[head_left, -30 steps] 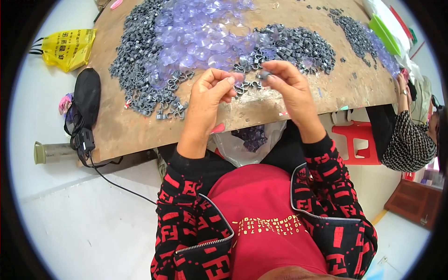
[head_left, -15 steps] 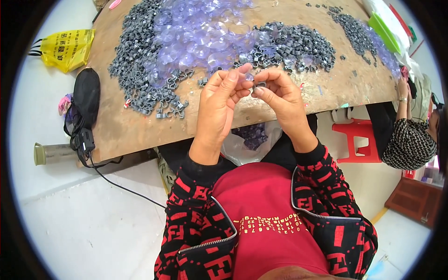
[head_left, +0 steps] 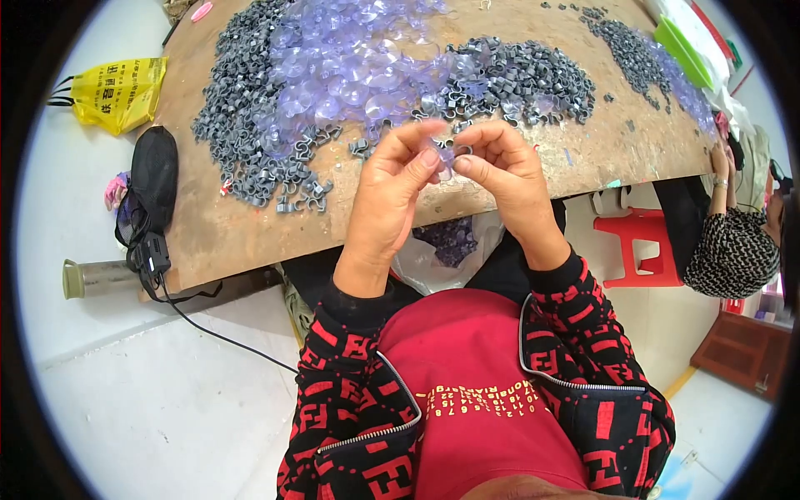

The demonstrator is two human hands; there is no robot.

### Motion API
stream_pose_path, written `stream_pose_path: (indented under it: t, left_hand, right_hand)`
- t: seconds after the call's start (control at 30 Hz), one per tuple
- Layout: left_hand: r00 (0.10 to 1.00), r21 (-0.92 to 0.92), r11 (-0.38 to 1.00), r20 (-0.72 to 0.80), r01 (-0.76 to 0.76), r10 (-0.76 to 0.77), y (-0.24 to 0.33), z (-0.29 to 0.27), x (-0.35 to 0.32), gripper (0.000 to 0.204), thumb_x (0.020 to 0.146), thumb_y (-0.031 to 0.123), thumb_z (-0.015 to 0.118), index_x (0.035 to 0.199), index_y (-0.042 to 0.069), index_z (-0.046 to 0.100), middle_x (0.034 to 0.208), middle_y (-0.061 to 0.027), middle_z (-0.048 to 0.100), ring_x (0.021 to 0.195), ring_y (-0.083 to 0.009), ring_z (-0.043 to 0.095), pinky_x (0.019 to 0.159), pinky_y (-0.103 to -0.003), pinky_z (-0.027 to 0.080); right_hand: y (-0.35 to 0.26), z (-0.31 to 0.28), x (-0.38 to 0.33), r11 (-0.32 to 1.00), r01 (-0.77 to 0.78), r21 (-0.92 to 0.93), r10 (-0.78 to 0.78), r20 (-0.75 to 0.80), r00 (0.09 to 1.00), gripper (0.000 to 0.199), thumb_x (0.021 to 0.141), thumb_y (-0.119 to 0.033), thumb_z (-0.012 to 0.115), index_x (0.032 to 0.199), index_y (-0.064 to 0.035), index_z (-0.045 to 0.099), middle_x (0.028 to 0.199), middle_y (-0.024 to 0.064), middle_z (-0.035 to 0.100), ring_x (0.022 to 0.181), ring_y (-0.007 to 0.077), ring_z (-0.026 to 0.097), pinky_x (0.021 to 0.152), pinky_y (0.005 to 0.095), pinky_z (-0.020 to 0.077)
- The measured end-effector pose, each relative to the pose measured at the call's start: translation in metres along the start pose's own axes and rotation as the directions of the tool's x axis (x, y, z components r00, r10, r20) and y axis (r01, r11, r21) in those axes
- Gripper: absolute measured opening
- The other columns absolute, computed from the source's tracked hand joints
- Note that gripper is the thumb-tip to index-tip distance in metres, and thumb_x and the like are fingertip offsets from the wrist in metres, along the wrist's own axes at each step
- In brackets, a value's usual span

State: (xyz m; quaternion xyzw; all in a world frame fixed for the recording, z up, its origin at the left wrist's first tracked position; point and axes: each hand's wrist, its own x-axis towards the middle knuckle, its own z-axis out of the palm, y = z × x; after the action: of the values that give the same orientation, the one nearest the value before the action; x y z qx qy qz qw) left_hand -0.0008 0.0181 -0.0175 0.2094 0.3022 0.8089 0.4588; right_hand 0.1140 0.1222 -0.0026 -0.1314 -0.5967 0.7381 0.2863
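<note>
Both hands pinched together on one small clear suction cup above the table's near edge.

We could not make out the suction cup (head_left: 444, 158) fully: fingertips covered most of it, and whether a grey clip sat on it we could not tell. It lay between the left hand (head_left: 393, 179) at its 9 o'clock and the right hand (head_left: 505, 171) at its 3 o'clock, both closed on it. We counted two hands, one cup held; the grey clips (head_left: 250, 142) and clear cups (head_left: 350, 62) heaped at 12 o'clock on the brown table (head_left: 250, 237) were too many to count. A second person (head_left: 733, 250) at 3 o'clock was cut off by the rim.
</note>
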Motion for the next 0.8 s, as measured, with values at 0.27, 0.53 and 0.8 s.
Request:
stream_pose_path:
  t: [0.27, 0.53, 0.8]
  left_hand:
    - [0.997, 0.359, 0.933, -0.064, -0.024, 0.050, -0.003, 0.011, -0.006, 0.020, 0.082, 0.005, 0.060, 0.102, 0.004, 0.057, 0.091, -0.0008, 0.058, 0.079, -0.0073, 0.052, 0.072, -0.021, 0.041]
    - [0.996, 0.741, 0.671, -0.024, -0.036, 0.080, -0.026, 0.004, -0.006, 0.013, 0.078, 0.002, 0.061, 0.091, 0.003, 0.058, 0.076, -0.0002, 0.061, 0.068, -0.0073, 0.054, 0.060, -0.025, 0.043]
    - [0.979, -0.077, 0.979, -0.061, 0.188, -0.192, -0.015, 0.002, -0.005, 0.020, 0.085, 0.007, 0.058, 0.104, 0.003, 0.055, 0.088, -0.0038, 0.059, 0.078, -0.0113, 0.061, 0.068, -0.022, 0.051]
  right_hand:
    - [0.007, -0.007, 0.003, 0.982, -0.066, 0.177, 0.077, -0.058, 0.995, 0.018, 0.080, -0.003, 0.062, 0.095, -0.0056, 0.053, 0.091, 0.0032, 0.057, 0.083, 0.0108, 0.053, 0.076, 0.0252, 0.0429]
    - [0.004, -0.006, 0.002, 0.991, -0.048, 0.128, 0.052, -0.027, 0.998, 0.018, 0.078, 0.000, 0.062, 0.088, -0.0073, 0.049, 0.094, 0.0047, 0.054, 0.088, 0.0109, 0.051, 0.080, 0.0256, 0.0409]
    - [0.003, -0.010, -0.001, 0.990, 0.001, 0.141, 0.010, -0.075, 0.997, 0.027, 0.079, 0.000, 0.061, 0.105, -0.0036, 0.055, 0.098, 0.0030, 0.056, 0.091, 0.0105, 0.051, 0.082, 0.0257, 0.0418]
